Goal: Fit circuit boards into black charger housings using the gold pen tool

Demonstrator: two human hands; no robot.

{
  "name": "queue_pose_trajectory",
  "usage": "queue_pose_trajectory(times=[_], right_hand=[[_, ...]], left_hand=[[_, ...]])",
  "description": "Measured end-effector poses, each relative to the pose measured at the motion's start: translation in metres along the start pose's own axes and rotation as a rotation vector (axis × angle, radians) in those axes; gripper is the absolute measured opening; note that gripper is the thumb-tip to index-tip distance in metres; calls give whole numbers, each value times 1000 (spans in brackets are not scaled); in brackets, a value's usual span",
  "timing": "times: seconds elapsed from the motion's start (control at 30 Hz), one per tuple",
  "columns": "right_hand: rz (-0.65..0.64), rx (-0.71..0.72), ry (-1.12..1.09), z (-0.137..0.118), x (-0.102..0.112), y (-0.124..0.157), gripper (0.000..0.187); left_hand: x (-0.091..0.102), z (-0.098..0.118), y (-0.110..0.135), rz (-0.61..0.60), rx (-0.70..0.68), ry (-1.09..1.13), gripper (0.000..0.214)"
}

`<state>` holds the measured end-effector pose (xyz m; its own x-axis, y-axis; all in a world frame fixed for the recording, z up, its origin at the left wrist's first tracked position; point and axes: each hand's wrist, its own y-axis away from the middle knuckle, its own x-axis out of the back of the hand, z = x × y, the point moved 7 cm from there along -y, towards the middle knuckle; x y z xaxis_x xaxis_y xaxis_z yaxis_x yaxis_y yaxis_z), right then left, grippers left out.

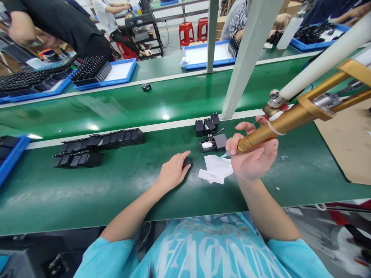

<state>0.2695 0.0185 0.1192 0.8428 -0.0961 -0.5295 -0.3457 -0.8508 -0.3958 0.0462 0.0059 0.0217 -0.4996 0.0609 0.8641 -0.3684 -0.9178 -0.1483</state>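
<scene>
My left hand (174, 172) rests on the green bench with its fingers curled round a small black power adapter (187, 162), which they mostly cover. My right hand (252, 160) is raised, wrapped round the lower end of a gold-coloured tubular tool (269, 129) that slants down from the upper right. A thin pale blue tip (224, 155) points down from that end. Beneath it lie white paper slips (216, 168). Just behind them sits an opened black adapter case (208, 145) with its insides showing, and several closed adapters (207, 125) stand farther back.
Rows of black adapters (98, 146) stand on the bench at left, near a blue tray (13, 158). A pale post (243, 61) rises behind my right hand. Brown cardboard (344, 143) lies at right. Across the green conveyor (121, 104), other people work beside blue trays (118, 73).
</scene>
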Motion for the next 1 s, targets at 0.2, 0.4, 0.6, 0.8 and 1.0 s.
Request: queue_pose_trajectory(times=[0.2, 0.4, 0.6, 0.8, 1.0], right_hand=[[11, 39, -37, 1, 4, -2, 37], [74, 12, -44, 0, 10, -2, 36], [94, -117, -4, -8, 2, 6, 27], [170, -175, 14, -4, 6, 8, 26], [93, -37, -71, 4, 7, -2, 37]], left_hand=[[14, -22, -3, -25, 317, 1069, 64], [36, -35, 4, 33, 332, 1197, 64], [86, -101, 34, 345, 353, 164, 60], [136, -178, 59, 309, 595, -737, 59], [166, -214, 70, 389, 639, -822, 59]])
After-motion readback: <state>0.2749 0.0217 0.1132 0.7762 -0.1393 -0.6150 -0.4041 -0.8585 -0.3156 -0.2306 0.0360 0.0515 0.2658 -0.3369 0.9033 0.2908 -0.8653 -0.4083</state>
